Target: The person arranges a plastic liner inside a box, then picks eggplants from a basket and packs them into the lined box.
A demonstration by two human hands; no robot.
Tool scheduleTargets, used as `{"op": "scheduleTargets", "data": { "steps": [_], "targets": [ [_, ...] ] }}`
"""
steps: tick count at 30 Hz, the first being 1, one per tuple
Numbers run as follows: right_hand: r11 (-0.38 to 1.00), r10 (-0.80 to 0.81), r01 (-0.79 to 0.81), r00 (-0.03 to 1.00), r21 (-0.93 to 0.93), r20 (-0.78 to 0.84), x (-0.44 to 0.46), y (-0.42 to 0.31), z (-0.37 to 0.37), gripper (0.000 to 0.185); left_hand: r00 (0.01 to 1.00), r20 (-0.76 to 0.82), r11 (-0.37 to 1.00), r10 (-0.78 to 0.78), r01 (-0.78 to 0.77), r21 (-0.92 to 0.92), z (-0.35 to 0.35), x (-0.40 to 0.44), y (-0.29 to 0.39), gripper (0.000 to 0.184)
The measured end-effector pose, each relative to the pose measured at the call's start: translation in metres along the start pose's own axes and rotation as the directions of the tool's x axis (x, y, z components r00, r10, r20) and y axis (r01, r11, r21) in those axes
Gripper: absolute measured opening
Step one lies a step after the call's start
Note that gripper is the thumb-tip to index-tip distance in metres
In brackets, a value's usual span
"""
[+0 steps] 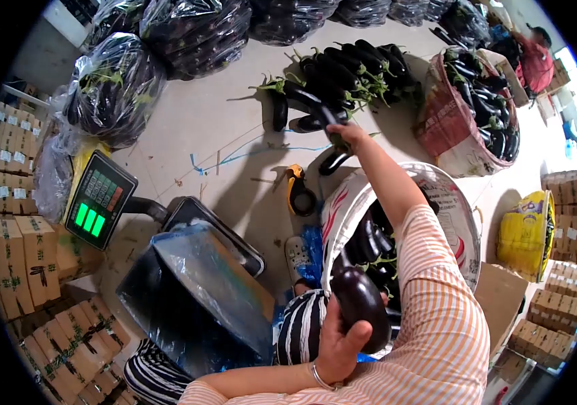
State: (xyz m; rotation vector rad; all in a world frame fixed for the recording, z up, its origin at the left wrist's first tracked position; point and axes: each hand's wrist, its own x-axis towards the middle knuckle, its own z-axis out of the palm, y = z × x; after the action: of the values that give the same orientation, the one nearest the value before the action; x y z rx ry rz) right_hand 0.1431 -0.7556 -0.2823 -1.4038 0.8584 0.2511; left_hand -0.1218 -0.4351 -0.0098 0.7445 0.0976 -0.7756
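My left hand (339, 337), with a bracelet at its wrist, is closed around a thick dark eggplant (361, 307) above the white woven sack (451, 219). More eggplants (368, 241) lie inside that sack. My right hand (350, 137) reaches over the sack's far side to the floor, its fingers wrapped round a long eggplant (326, 116). Just below it lies a separate eggplant (334, 162). Beyond this hand is a heap of eggplants (342, 67) with green stems on the tiles.
At left stand a scale display (101, 199) with green digits and its platform (244, 253), partly under a plastic-lined box (200, 290). A yellow-and-black tool (300, 192) lies on the floor. Bagged eggplants (116, 88), another full sack (437, 125), cartons (22, 260) and a person (536, 61) surround this area.
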Motion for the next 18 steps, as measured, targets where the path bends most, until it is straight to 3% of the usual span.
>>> {"op": "scheduleTargets", "data": {
  "steps": [1, 2, 3, 4, 5, 6, 8, 10, 12, 14, 16, 18],
  "targets": [
    [0.997, -0.066, 0.071, 0.984, 0.02, -0.168, 0.0, -0.016, 0.006, 0.072, 0.997, 0.005, 0.997, -0.075, 0.075, -0.009, -0.004, -0.002, -0.003, 0.068],
    [0.982, -0.183, 0.186, 0.961, -0.001, -0.205, -0.003, -0.033, 0.005, 0.081, 0.998, 0.015, 0.998, -0.068, 0.068, -0.009, -0.005, 0.001, -0.003, 0.068],
    [0.94, -0.339, 0.302, 0.882, -0.157, -0.328, 0.018, -0.037, -0.003, 0.084, 0.998, 0.025, 0.998, -0.065, 0.065, -0.009, -0.005, 0.003, -0.002, 0.068],
    [0.936, -0.34, 0.272, 0.866, -0.226, -0.366, 0.042, -0.039, -0.02, 0.079, 0.997, 0.029, 0.998, -0.066, 0.066, -0.012, -0.004, 0.001, -0.001, 0.068],
    [0.952, -0.253, 0.141, 0.864, -0.273, -0.436, 0.02, -0.056, -0.021, 0.071, 0.997, 0.029, 0.996, -0.074, 0.075, -0.037, -0.002, 0.001, -0.001, 0.068],
    [0.889, -0.407, 0.235, 0.799, -0.393, -0.443, 0.058, -0.039, -0.048, 0.066, 0.997, 0.007, 0.997, -0.08, 0.08, -0.023, 0.001, 0.002, 0.002, 0.072],
    [0.938, -0.295, 0.096, 0.725, -0.333, -0.622, -0.006, -0.053, -0.042, 0.053, 0.996, -0.032, 0.996, -0.085, 0.085, 0.002, 0.009, 0.003, 0.007, 0.079],
    [0.807, -0.476, 0.09, 0.684, -0.583, -0.553, -0.023, -0.032, -0.062, 0.048, 0.995, -0.03, 0.996, -0.094, 0.094, 0.006, 0.008, -0.001, 0.004, 0.083],
    [0.748, -0.494, 0.061, 0.716, -0.66, -0.493, -0.045, -0.013, -0.069, 0.045, 0.993, -0.034, 0.993, -0.116, 0.116, 0.009, 0.009, -0.004, 0.002, 0.084],
    [0.751, -0.47, 0.092, 0.77, -0.654, -0.431, -0.045, 0.006, -0.066, 0.051, 0.989, -0.052, 0.99, -0.139, 0.14, 0.019, 0.011, -0.008, -0.001, 0.086],
    [0.872, -0.351, 0.086, 0.797, -0.483, -0.492, -0.017, 0.026, -0.051, 0.057, 0.989, -0.031, 0.988, -0.148, 0.149, 0.039, 0.009, -0.012, -0.004, 0.086],
    [0.999, -0.031, 0.013, 0.826, -0.036, -0.563, 0.005, 0.03, -0.023, 0.055, 0.993, 0.024, 0.993, -0.113, 0.114, -0.027, 0.0, -0.016, -0.012, 0.079]
  ]
}}
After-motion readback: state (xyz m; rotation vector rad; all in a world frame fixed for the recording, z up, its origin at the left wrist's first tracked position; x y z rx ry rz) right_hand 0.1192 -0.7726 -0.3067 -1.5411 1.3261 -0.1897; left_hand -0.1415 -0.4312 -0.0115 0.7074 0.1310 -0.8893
